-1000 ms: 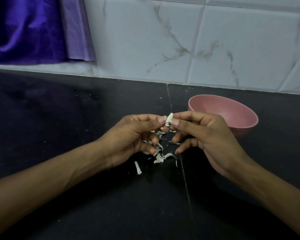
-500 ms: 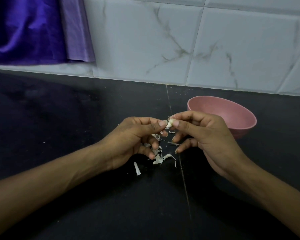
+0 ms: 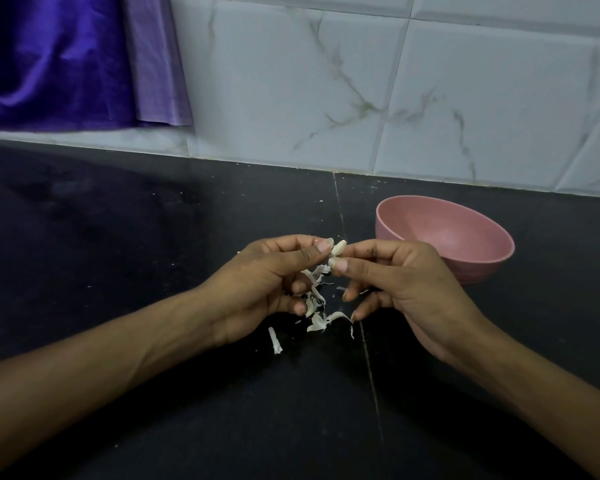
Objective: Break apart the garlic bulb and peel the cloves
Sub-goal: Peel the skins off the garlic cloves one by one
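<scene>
Black stone counter (image 3: 118,237) under a tiled wall: the left hand (image 3: 267,282) and right hand (image 3: 395,282) meet above it, both pinching one garlic clove (image 3: 337,249) between thumb and fingertips. Peel scraps (image 3: 317,315) lie beneath them; a pink bowl (image 3: 465,258) sits toward the counter's back edge.

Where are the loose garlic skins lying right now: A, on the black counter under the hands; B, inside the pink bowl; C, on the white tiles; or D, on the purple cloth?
A: the garlic skins lie scattered on the black counter below both hands, and what shows of the pink bowl holds none.
</scene>
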A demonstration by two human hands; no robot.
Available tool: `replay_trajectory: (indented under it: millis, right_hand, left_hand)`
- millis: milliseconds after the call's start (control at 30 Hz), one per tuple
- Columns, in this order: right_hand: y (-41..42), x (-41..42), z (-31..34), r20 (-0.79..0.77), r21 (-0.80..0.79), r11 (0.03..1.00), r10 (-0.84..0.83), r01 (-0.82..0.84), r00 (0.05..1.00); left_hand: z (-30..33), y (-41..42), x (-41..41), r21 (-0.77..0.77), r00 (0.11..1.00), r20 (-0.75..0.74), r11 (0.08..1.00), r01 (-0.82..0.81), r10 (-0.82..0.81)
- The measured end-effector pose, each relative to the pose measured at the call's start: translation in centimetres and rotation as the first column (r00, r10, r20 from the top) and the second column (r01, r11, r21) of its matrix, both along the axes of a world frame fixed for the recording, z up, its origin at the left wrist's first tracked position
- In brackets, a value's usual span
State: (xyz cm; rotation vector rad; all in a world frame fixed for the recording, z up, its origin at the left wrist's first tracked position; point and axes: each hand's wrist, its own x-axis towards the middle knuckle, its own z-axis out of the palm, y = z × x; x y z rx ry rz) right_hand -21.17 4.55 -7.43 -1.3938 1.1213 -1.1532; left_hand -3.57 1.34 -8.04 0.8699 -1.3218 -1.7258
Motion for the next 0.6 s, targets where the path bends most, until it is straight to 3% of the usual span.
replay_trajectory:
  millis: [333,600]
  right_hand:
    - [-0.1,0.0,0.0,0.002,0.0,1.0,-0.019,0.019,1.0]
    - [0.1,-0.2,0.4,0.07,-0.017,1.0,-0.02,0.021,0.997]
  left_hand:
    - [-0.1,-0.1,0.0,-0.003,1.0,0.014,1.0,-0.002,0.003]
    - [0.3,-1.0,0.5,0.025,0.991,-0.001,0.991,-0.132,0.133]
